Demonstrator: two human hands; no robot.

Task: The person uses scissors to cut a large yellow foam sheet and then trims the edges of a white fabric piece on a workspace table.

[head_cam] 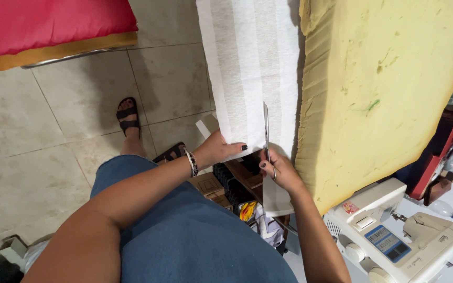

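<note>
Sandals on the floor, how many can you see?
2. One black sandal is on the foot stretched out over the tiles; the other sandal peeks out just beside the left hand, mostly hidden by the knee.

Left hand [217, 149] pinches closed; right hand [279, 170] grips, fingers curled.

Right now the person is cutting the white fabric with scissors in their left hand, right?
Not quite: the head view shows the scissors in the right hand. The left hand holds the white fabric steady while it is cut.
</note>
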